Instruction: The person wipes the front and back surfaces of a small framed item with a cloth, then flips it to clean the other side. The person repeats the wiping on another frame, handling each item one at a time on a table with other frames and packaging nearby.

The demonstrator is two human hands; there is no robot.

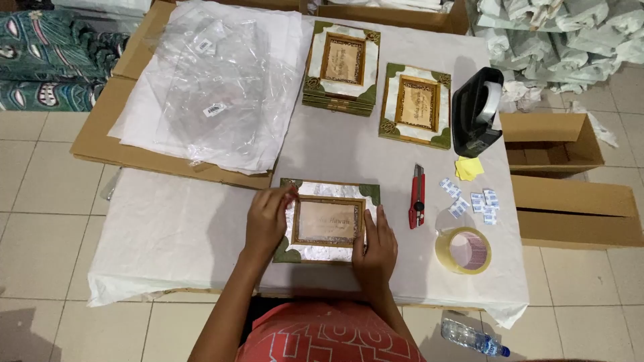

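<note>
A small picture frame (329, 221) with green corners, pearly border and a wooden inner rim lies flat on the white-covered table (168, 234) in front of me. My left hand (268, 218) grips its left edge, fingers curled over the top left corner. On the frame's right edge rests my right hand (376, 248), fingers lying along the side. Both hands hold the frame.
A stack of like frames (341, 67) and a single frame (416, 104) lie farther back. Clear plastic bags (215, 80) sit at the back left. On the right are a black tape dispenser (477, 110), red utility knife (417, 198), tape roll (463, 249), small packets (473, 200), yellow notes (468, 167).
</note>
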